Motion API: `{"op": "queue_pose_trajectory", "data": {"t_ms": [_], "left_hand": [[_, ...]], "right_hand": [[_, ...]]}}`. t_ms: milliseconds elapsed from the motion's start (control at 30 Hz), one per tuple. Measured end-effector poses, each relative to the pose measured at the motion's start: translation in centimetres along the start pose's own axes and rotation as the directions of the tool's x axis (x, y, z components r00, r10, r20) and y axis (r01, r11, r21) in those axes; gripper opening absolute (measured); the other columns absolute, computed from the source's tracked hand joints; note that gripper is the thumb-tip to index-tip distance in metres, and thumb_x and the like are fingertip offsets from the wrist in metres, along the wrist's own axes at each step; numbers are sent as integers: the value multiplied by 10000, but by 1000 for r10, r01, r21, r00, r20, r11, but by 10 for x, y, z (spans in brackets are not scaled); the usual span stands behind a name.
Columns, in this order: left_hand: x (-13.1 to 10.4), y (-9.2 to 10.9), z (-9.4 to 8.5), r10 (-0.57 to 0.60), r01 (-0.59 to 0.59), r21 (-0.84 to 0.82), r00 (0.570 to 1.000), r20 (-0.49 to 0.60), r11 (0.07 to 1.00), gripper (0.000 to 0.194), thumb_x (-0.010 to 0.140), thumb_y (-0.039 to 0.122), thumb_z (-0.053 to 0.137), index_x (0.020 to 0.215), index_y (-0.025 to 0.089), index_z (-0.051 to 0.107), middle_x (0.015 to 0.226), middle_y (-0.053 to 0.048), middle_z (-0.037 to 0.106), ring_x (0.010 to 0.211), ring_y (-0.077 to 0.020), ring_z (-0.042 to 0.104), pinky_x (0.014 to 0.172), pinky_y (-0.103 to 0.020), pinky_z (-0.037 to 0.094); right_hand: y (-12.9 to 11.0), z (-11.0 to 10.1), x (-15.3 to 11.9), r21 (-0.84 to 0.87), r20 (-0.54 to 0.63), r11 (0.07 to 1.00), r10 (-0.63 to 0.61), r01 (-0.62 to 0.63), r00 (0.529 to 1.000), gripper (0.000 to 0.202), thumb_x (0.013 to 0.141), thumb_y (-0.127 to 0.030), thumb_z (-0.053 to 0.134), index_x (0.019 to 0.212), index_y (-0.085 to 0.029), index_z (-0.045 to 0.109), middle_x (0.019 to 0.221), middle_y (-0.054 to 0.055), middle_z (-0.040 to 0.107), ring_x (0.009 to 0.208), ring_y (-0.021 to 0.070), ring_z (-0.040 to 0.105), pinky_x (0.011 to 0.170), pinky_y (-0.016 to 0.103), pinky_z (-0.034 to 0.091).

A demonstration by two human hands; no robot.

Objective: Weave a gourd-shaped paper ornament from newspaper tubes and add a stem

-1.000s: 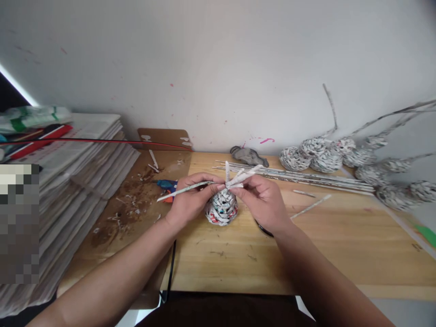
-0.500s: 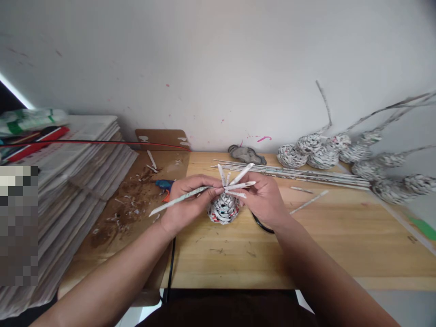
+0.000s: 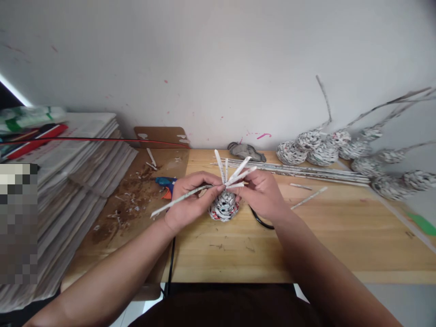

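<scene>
Pinching the inner end of the long strip [image 3: 166, 207] in the left hand [image 3: 187, 208], with thumb pressed to forefinger, right at the narrow top of the woven piece [image 3: 224, 208]. Have the right hand [image 3: 266, 195] just beside, with fingers curled near the short strips [image 3: 219, 162] (cannot tell whether closed on one or only brushing them).

Have the woven piece straight below the pinch, with its long axis near upright, narrow end up, broad end toward the front edge of the desk [image 3: 272, 259]; cannot tell whether resting on the wood or lifted. Count the left hand as nearer, touching that top, with the long strip slanting outward past its wrist toward the brown board [image 3: 109, 222] at the desk's left edge.

See rods [image 3: 306, 173] along the desk's back edge, a grey rag [image 3: 247, 153] behind them, and woven balls [image 3: 323, 154] toward the back right corner.
</scene>
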State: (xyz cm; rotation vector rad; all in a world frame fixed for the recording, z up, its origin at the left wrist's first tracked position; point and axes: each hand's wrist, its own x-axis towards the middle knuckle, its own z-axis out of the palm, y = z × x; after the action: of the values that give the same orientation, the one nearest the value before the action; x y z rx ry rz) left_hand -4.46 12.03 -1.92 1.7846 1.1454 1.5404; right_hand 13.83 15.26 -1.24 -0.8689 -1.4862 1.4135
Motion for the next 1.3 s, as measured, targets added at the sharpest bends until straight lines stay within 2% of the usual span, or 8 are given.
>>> {"op": "queue_pose_trajectory", "data": {"t_ms": [133,267,400,600,767,1000,1133,1300], "left_hand": [[4,-10,-1,-127,125,-51,991,-36,991,71,768,260,796,765,191,778,708,-30,769,599,-145,683,573,-227,547],[6,-13,-4,-175,174,-68,984,-8,982,85,788,267,777,780,183,772,688,-14,753,593,-124,658,569,-205,530],[6,-10,-6,-148,156,-115,986,72,981,102,808,217,757,905,187,762,855,-24,786,739,-130,709,684,-201,566],[7,-6,-7,-156,169,-146,983,93,975,174,802,139,723,973,170,734,946,-53,789,823,-153,732,749,-229,586],[8,-8,-5,-139,143,-152,990,38,978,142,806,165,728,947,168,745,917,-46,792,782,-145,731,706,-221,587],[8,-10,-2,-140,126,-191,988,-58,973,167,768,180,792,931,179,752,861,-31,791,752,-144,732,705,-231,595],[7,-11,-1,-213,195,-276,976,-39,941,221,743,207,820,945,173,737,764,-22,774,594,-126,688,547,-210,566],[7,-9,1,-268,235,-330,962,-58,915,149,668,165,851,699,162,705,617,20,700,456,-73,578,441,-166,497]], "right_hand": [[2,-3,6,32,72,999,6,-8,997,88,759,-258,783,790,-192,734,737,-5,708,573,111,615,558,244,531],[3,-3,8,55,81,998,-11,6,997,165,744,-302,808,803,-182,711,733,-5,692,589,110,614,558,240,529],[5,-2,6,29,47,999,-14,13,999,178,756,-318,798,833,-189,704,726,-9,676,588,115,598,544,250,518],[3,-2,4,13,50,997,-75,75,996,136,764,-246,781,848,-183,695,762,-6,668,683,127,611,641,272,529],[6,0,4,25,34,991,-130,130,991,165,736,-202,803,852,-192,687,783,-10,671,725,131,614,676,272,525],[13,7,1,31,-30,989,-147,148,989,157,751,-281,814,826,-220,690,743,-10,681,695,153,632,655,296,529],[12,8,1,19,-35,989,-148,149,988,127,763,-286,795,811,-219,699,746,-3,702,713,165,650,692,318,535],[9,8,-1,51,63,996,-72,69,995,111,782,-269,779,853,-214,713,763,-6,680,728,159,638,693,307,509]]}}
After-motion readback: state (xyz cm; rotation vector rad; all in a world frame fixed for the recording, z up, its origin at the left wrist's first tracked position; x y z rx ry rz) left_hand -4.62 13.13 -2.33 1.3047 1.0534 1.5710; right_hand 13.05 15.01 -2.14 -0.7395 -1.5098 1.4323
